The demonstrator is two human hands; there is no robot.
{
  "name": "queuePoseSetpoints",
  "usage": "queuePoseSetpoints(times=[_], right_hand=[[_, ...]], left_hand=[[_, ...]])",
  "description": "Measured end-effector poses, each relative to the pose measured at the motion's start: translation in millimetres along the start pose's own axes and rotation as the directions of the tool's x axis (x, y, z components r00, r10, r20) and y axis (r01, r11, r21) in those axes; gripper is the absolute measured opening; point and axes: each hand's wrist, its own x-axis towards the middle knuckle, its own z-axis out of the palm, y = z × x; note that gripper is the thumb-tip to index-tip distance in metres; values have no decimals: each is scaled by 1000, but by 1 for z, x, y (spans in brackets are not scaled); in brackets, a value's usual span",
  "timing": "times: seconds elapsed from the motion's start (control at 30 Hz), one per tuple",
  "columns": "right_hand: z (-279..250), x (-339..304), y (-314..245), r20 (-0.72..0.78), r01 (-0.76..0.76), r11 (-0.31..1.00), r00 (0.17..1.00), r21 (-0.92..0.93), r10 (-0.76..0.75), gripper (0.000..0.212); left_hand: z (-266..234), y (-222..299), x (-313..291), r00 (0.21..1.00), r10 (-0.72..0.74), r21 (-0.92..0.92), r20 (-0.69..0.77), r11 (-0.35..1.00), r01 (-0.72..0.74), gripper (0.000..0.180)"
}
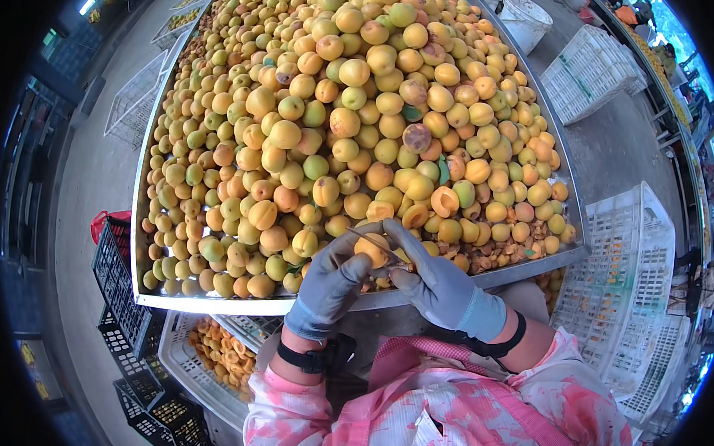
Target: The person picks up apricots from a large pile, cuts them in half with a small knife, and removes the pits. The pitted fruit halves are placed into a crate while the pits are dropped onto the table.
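Note:
Both my hands wear grey-blue gloves and meet over the near edge of a metal-rimmed table (500, 274) heaped with apricots. My left hand (331, 279) is closed around a yellow-orange apricot (371, 250). Across that fruit lies a thin, dark, blade-like tool, apparently a small knife (373, 244). My right hand (442, 287) is closed on the tool's near end, its fingers bent beside the apricot; the grip itself is partly hidden. Just beyond my hands, an opened apricot (444, 202) shows its orange flesh among the whole ones.
Below the table's left front, a white crate (176, 343) holds apricot halves (226, 355). Black crates (123, 270) stack at the left. White crates (615, 281) stand at the right, with another white stack (592, 73) and a white bucket (525, 20) farther back. Brown scraps (484, 259) litter the table's near right.

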Motion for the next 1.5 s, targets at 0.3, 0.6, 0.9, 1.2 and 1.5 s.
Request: queuePoseSetpoints(times=[0.3, 0.6, 0.9, 1.2, 1.5], right_hand=[[7, 6, 8, -43, -2, 989, 999, 149, 8, 63], [-7, 5, 0, 137, -94, 994, 986, -51, 100, 65], [2, 7, 12, 30, -5, 996, 1000, -87, 7, 65], [-2, 8, 15, 108, 20, 996, 994, -86, -11, 66], [1, 7, 12, 67, -62, 986, 995, -157, 73, 63]], left_hand=[[6, -3, 5, 998, 65, 169, -20, 984, -61, 69], [6, 4, -2, 993, 115, 383, -41, 919, -91, 66], [7, -1, -5, 990, -87, 94, -110, 991, 97, 42], [8, -1, -5, 975, 205, 614, -85, 782, -111, 48], [15, -6, -6, 971, -5, 188, -238, 981, 51, 46]])
